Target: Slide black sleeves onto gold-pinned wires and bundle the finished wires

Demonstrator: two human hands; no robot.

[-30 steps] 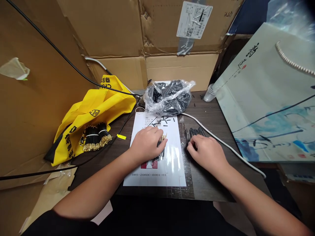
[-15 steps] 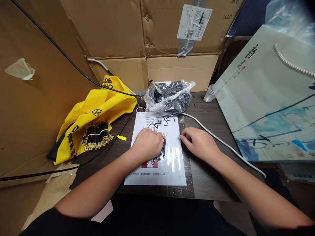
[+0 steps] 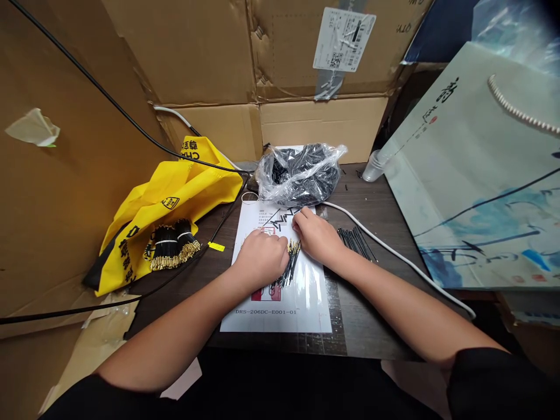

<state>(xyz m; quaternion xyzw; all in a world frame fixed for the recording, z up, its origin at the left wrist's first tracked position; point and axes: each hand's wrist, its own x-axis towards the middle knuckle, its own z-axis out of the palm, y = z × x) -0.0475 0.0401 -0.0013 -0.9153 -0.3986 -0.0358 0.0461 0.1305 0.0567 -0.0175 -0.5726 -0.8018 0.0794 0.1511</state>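
My left hand [image 3: 261, 256] rests closed on the printed sheet [image 3: 312, 303], and what its fingers hold is hidden. Just right of it lies a pile of thin black wires with gold tips [image 3: 289, 269]. My right hand [image 3: 318, 234] reaches over the sheet, fingertips curled together beside the short black tubes [image 3: 276, 223]; anything in that pinch is too small to make out. To the right of the sheet, a row of thin black wires [image 3: 356, 244] lies on the table, partly behind my right forearm.
A clear plastic bag [image 3: 300, 174] full of black pieces stands behind the sheet. At left, tied bundles of gold-tipped black wires [image 3: 172, 245] lie by a yellow bag [image 3: 205, 181]. A white cable [image 3: 394, 254], a plastic cup [image 3: 373, 167] and a large paper bag [image 3: 472, 169] are at right.
My right hand has moved left from the table onto the sheet, next to the small black tubes, uncovering the row of black wires at right. My left hand has barely shifted.
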